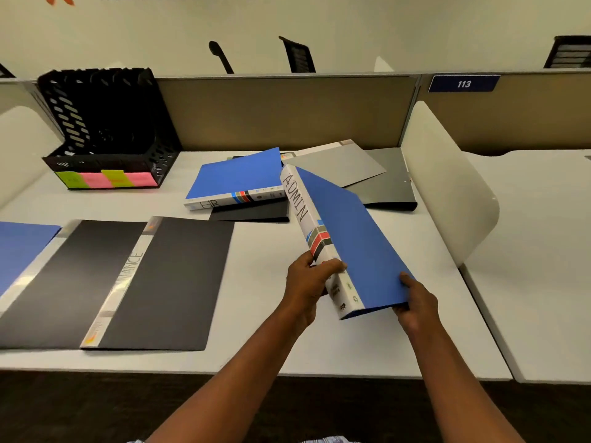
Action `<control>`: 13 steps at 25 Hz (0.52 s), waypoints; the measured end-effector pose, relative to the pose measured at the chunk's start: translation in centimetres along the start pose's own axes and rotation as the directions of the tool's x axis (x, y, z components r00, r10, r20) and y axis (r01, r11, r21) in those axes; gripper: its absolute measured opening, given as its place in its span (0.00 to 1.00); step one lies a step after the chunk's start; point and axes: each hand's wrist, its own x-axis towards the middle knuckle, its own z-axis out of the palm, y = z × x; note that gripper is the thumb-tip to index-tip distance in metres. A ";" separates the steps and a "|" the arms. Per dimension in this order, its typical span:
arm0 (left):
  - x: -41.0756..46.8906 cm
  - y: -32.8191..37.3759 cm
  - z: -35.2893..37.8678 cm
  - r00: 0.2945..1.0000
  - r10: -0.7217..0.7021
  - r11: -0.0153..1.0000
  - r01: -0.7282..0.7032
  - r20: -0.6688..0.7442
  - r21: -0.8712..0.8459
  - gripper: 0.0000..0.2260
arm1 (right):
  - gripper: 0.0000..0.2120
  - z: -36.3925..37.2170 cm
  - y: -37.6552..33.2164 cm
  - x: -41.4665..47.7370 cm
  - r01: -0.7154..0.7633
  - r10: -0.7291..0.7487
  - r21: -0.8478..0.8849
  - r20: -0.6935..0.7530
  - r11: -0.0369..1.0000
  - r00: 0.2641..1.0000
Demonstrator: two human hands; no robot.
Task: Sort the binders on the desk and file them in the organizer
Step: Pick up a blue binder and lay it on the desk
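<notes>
A blue plastic binder with a white spine marked ADMIN (351, 235) is held tilted over the white desk (256, 346), right of centre. Its spine is gripped by the left hand (307, 282), and its near cover edge is pinched by the right hand (415, 298). At the back left stands a black perforated plastic organizer (105, 123). Upright dividers are seen inside it, and green and pink paper labels (108, 180) are stuck along its front.

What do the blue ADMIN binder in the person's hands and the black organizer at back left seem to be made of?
ADMIN binder: likely thin plastic or coated card; the blue cover looks smooth and matte, and the white spine carries handwriting. Organizer: probably moulded plastic, possibly coated metal; black, slightly shiny, walls pierced with regular slots.
</notes>
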 end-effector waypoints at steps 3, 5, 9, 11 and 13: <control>1.0 0.7 -4.4 0.994 -0.066 0.997 0.070 0.091 -0.044 0.17 | 0.12 -0.1 1.0 1.3 -0.011 -0.015 -0.208 -0.120 0.978 0.993; 1.6 0.5 -7.4 0.985 -0.105 0.991 0.116 0.140 -0.073 0.22 | 0.18 0.6 2.0 1.4 -0.005 -0.081 -0.533 -0.139 0.846 0.987; 2.5 -0.3 -12.8 0.983 -0.144 0.987 0.151 0.110 -0.057 0.26 | 0.22 2.4 4.4 0.5 0.064 -0.116 -0.865 0.006 0.499 0.993; 2.6 -0.8 -14.9 0.982 -0.176 0.984 0.175 0.076 0.010 0.26 | 0.21 2.8 5.6 0.2 0.119 -0.109 -0.913 0.083 0.389 0.991; 2.8 -1.3 -16.6 0.978 -0.207 0.977 0.205 0.026 0.050 0.25 | 0.18 3.1 6.7 -0.1 0.197 -0.104 -0.951 0.177 0.237 0.979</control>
